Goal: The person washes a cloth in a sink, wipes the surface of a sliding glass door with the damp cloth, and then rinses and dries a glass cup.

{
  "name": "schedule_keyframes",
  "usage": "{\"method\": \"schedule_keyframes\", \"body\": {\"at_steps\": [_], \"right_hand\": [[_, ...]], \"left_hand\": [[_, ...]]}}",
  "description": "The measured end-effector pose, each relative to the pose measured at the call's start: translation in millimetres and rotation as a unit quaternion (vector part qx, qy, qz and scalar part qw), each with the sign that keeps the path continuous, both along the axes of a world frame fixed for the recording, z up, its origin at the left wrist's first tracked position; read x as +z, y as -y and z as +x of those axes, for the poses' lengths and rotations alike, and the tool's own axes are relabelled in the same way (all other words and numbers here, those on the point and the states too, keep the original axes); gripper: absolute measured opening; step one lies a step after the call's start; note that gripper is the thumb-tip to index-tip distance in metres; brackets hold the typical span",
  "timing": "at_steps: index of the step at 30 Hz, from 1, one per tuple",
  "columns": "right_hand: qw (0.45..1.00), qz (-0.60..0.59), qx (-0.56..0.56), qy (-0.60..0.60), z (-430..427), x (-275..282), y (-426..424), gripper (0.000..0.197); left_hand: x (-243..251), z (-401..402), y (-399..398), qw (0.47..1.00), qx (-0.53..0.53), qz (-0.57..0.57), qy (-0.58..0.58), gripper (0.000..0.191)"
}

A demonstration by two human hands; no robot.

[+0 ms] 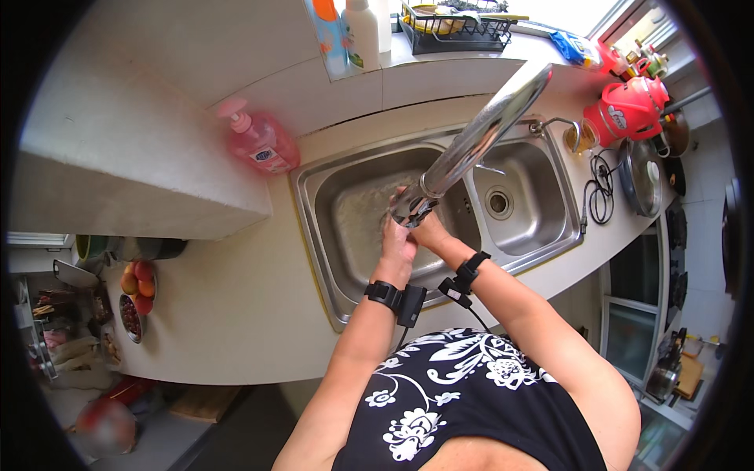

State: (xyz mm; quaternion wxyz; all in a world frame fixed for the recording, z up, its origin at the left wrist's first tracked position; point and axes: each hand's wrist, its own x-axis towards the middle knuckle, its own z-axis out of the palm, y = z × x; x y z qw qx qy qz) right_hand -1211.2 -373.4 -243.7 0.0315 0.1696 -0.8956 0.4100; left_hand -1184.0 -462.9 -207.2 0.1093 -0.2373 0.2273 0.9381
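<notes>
My left hand point(399, 242) and my right hand point(433, 231) are close together over the large basin point(353, 259) of a stainless steel double-bowl sink. They appear to touch each other, directly below the spout of a chrome faucet point(483, 129). The spout end covers most of my fingers, so whether they hold anything is hidden. Shallow, rippling water point(368, 215) spreads over the basin floor to the left of my hands. A black strap with a small device circles each wrist.
A pink pump soap bottle point(262, 141) stands left of the sink; the small basin point(521, 200) is on the right. Beyond it are a coiled black cable point(601, 194), a lidded pan point(641, 176) and a red thermos jug point(627, 112). Fruit bowls point(132, 318) sit at far left.
</notes>
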Motion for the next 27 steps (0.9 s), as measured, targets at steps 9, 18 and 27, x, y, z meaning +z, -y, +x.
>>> {"method": "schedule_keyframes", "body": {"at_steps": [9, 18, 27], "right_hand": [[0.863, -0.287, -0.23, 0.347, 34.1, 14.7, -49.2, 0.059], [0.849, -0.294, -0.208, 0.387, 63.6, 1.7, -78.9, 0.059], [0.85, -0.248, -0.195, 0.422, 74.9, -1.8, -77.9, 0.053]], "left_hand": [[-13.0, -23.2, 17.5, 0.99, -0.121, -0.036, -0.056, 0.017], [62.8, -58.3, -21.3, 0.937, -0.168, -0.307, 0.014, 0.052], [13.3, -69.0, -11.5, 0.956, -0.129, -0.259, 0.05, 0.051]]}}
